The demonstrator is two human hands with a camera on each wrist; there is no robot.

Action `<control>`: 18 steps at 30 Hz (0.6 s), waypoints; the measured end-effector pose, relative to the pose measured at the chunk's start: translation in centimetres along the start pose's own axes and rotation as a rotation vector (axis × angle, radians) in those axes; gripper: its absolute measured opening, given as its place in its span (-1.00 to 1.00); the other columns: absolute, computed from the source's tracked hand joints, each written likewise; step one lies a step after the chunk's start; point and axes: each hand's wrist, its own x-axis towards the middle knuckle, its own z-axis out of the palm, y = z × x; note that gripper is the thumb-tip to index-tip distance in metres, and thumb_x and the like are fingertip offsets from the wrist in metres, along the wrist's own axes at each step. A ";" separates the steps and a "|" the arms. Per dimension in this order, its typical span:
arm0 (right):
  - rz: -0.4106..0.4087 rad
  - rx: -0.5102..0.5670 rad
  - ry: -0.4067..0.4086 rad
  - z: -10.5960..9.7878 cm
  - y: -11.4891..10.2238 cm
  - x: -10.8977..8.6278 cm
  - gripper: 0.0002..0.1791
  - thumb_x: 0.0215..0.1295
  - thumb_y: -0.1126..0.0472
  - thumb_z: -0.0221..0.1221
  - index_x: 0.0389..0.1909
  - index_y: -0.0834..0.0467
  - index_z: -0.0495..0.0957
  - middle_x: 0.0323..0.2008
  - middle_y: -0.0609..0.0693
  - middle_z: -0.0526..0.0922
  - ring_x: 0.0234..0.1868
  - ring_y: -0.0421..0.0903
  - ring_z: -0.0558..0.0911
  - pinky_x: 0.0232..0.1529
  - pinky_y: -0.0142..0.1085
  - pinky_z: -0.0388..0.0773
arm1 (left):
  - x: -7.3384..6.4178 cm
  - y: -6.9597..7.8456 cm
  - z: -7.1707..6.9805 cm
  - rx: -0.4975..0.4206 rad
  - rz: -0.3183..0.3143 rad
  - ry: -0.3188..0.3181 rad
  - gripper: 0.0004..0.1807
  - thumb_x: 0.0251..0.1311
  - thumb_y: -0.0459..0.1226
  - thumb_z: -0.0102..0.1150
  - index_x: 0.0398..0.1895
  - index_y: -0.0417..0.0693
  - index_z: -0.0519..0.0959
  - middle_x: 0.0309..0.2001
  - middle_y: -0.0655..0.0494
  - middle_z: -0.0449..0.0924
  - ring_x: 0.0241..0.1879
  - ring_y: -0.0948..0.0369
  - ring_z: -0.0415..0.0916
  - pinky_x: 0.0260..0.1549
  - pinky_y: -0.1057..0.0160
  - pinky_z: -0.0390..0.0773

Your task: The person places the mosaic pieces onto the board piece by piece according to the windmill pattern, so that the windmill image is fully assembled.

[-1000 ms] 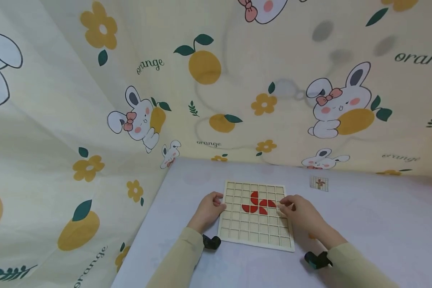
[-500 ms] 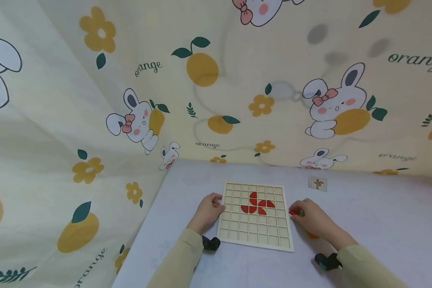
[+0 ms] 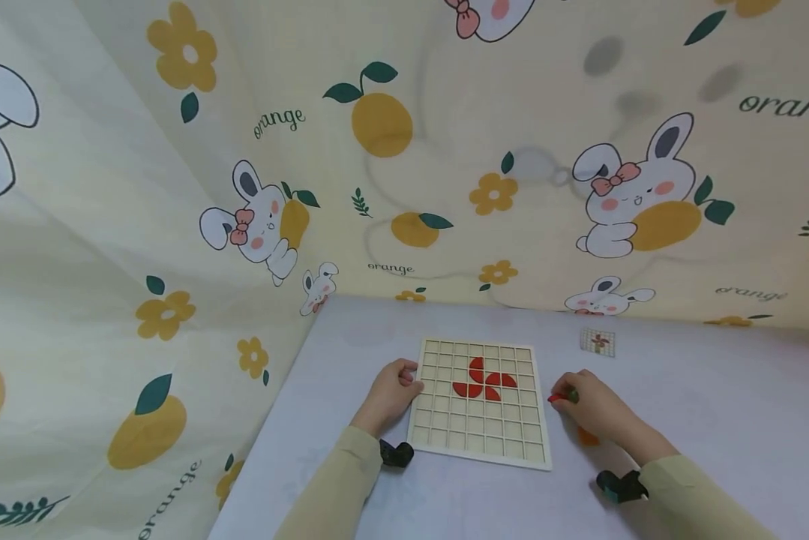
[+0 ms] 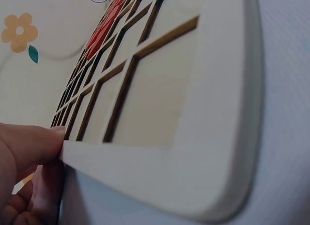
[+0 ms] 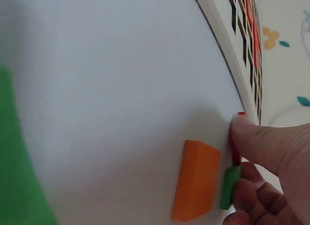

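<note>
A cream grid board [image 3: 444, 424] lies on the table, with several red pieces [image 3: 474, 390] forming a pinwheel in its cells. My left hand [image 3: 388, 396] grips its left edge; in the left wrist view the thumb [image 4: 41, 138] lies on the rim and the other fingers curl below. Just off the board's right side, my right hand [image 3: 589, 405] pinches a small red piece [image 3: 555, 398] between thumb and fingers. A green block [image 5: 230, 187] shows against the curled fingers of that hand. The red piece is mostly hidden behind the thumb in the right wrist view.
An orange block [image 5: 197, 181] lies on the table beside the right hand, partly under it in the head view. A small pattern card [image 3: 597, 342] lies at the back right. A blurred green shape [image 5: 19, 157] fills the right wrist view's left edge. Printed cloth [image 3: 384, 225] hangs behind.
My right hand has drawn back from the board's right edge, to the right and slightly down, bringing the red and green pieces into sight. The left hand stays at the left edge.
</note>
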 end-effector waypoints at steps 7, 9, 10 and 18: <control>0.041 0.033 0.012 0.2 0.3 0.2 -0.71 0.17 0.17 0.35 -0.23 0.19 0.47 -0.32 0.03 0.46 -0.29 -0.01 0.43 -0.27 -0.18 0.43 | 0.0 0.0 0.0 0.003 -0.017 -0.005 -0.61 0.20 -0.23 0.29 0.09 -0.03 0.51 -0.25 0.14 0.44 -0.25 0.20 0.41 -0.26 0.20 0.45; 0.032 0.031 0.022 0.2 0.2 0.2 -0.72 0.18 0.18 0.35 -0.22 0.19 0.46 -0.34 0.02 0.48 -0.31 -0.02 0.43 -0.29 -0.18 0.43 | 0.0 0.0 -0.1 0.004 -0.011 0.003 -0.62 0.20 -0.23 0.29 0.09 -0.03 0.51 -0.25 0.13 0.44 -0.25 0.20 0.41 -0.26 0.20 0.45; 0.029 0.028 0.027 0.3 0.1 0.2 -0.72 0.19 0.19 0.34 -0.22 0.18 0.46 -0.35 0.01 0.48 -0.32 -0.02 0.43 -0.30 -0.18 0.43 | 0.0 0.0 -0.1 0.005 -0.008 0.006 -0.62 0.20 -0.23 0.29 0.09 -0.03 0.51 -0.25 0.13 0.44 -0.25 0.20 0.41 -0.26 0.20 0.45; -0.018 0.015 0.058 0.1 -0.9 -0.3 -0.86 0.28 0.23 0.26 -0.25 0.14 0.49 -0.37 -0.04 0.53 -0.35 -0.06 0.45 -0.32 -0.18 0.41 | 0.1 0.0 0.1 0.009 -0.001 0.013 -0.61 0.19 -0.25 0.29 0.10 -0.05 0.52 -0.26 0.14 0.44 -0.26 0.21 0.41 -0.27 0.22 0.45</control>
